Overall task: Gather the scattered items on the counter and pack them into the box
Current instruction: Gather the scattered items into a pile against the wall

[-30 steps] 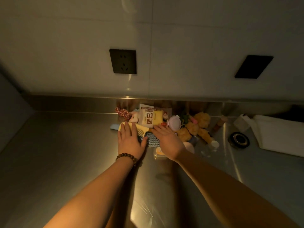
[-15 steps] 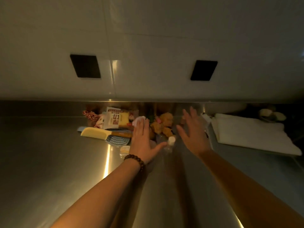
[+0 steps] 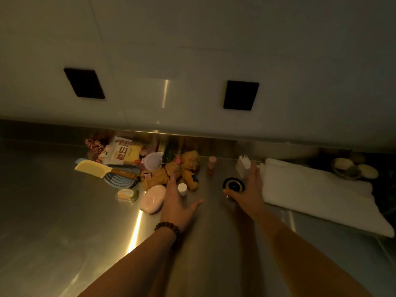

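Presently black round tin [image 3: 233, 184] touched by open right hand [image 3: 249, 189]; judged rigid, light, slippery, best pinched at rim. Left hand [image 3: 174, 202] open, empty.

- Dim, warm light with a bright streak glinting on the steel worktop [image 3: 53, 211].
- Pale panelled wall [image 3: 214, 39] behind it carries two black socket plates [image 3: 84, 83].
- White folded cloth [image 3: 317, 196] lies at the worktop's right edge.

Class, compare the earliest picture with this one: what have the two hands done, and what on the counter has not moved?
Both hands left the comb: the left hand now rests open by the plush toy, and the right hand swung right, reaching the black round tin, not clearly gripping it. The yellow comb, snack packet and white towel stayed put.
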### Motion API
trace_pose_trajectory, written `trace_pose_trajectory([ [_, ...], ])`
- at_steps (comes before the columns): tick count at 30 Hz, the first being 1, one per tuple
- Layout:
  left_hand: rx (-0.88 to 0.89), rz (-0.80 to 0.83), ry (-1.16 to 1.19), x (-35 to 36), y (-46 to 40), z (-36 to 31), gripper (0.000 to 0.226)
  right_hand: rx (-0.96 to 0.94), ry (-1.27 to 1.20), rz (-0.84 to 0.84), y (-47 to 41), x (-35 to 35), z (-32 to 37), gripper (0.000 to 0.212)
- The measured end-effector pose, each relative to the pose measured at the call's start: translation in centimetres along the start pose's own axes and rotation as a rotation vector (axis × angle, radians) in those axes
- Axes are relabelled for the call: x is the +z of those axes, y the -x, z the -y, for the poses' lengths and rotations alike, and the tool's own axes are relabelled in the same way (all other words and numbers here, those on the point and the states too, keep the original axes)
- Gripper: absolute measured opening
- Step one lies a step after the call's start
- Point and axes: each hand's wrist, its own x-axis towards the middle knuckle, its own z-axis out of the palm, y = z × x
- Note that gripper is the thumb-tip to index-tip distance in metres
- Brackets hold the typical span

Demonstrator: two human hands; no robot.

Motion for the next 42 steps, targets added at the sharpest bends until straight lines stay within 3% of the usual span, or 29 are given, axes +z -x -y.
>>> trace_pose_trajectory([
  [5, -0.065, -0.033, 0.060, 1.0, -0.4, 0.4, 0.111, -0.016, -0.088, -0.014, -2.2, 0.8, -1.2, 0.124],
  [10, -0.013, -0.076, 0.141, 1.4, -0.7, 0.1, 0.095, 0.009, -0.150, 0.006, -3.5, 2.4, -1.3, 0.109],
  [18, -0.066, -0.131, 0.109, 1.3, -1.2, 0.5, 0.095, -0.063, -0.178, 0.119, -4.7, 5.4, 0.5, 0.098],
  [25, -0.077, -0.122, 0.100, 1.0, -1.4, 1.5, 0.099, -0.115, -0.195, 0.146, -4.5, 8.4, 2.9, 0.097],
  [42, -0.126, -0.291, 0.083, 2.3, -5.4, 2.9, 0.088, -0.085, -0.161, 0.104, -5.3, 13.3, 6.3, 0.097],
])
